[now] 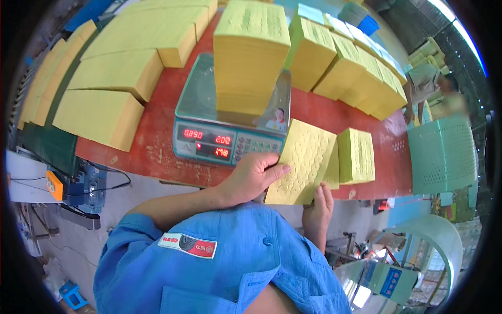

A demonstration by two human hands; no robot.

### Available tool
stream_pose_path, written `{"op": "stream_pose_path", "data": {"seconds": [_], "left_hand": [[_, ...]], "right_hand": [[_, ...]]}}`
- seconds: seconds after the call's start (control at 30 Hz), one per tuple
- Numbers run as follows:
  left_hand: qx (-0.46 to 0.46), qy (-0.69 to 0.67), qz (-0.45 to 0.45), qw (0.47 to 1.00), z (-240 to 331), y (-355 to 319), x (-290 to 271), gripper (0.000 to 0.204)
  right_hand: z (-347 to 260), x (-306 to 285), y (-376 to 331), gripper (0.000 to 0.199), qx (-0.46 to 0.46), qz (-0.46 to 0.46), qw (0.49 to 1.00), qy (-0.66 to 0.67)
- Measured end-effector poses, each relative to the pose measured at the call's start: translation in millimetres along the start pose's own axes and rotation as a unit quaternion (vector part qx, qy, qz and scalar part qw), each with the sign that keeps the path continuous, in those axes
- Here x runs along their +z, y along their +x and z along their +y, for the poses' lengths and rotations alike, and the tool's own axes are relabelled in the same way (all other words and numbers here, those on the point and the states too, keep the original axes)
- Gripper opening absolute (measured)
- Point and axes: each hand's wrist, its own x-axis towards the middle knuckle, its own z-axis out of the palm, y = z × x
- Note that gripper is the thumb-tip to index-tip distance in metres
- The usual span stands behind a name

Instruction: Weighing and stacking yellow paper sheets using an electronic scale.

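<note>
My left hand (256, 172) grips the left side of a small stack of yellow perforated paper (306, 162), thumb lying across its face. At the lower right corner, the fingers of my right hand (320, 203) close on the same paper. Rows of curved cut marks run over the sheets, which are tilted up toward me. Just beyond stands a digital scale (196, 104) with a lit red display. A tall block of yellow paper (251, 63) rests upright on its pan. Close to the right of my hands, a shorter yellow paper stack (356, 157) stands on the table.
The red table (157, 141) carries long rows of plain yellow paper blocks (99, 118) at left and perforated blocks (348, 68) at right. A green plastic chair (444, 152) stands by the right end. Another person (423, 86) is beyond that end, blurred.
</note>
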Motion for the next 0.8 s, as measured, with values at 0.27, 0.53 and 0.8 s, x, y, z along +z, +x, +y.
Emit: {"op": "stream_pose_path", "data": {"seconds": [0.27,0.53,0.8], "left_hand": [[0.102,0.194,0.149,0.964,126.9,-3.2,-55.3,0.023],[0.081,0.063,0.144,0.984,201.2,97.2,-189.9,0.026],[-0.029,0.081,0.142,0.986,161.1,119.6,-221.2,0.022]], "right_hand": [[-127.7,95.1,69.9,0.014,-0.245,-0.116,0.928,-0.256],[-168.1,235.3,193.7,0.042,-0.245,-0.226,0.927,-0.171],[-127.2,240.3,226.4,0.046,-0.186,-0.184,0.926,-0.272]]}}
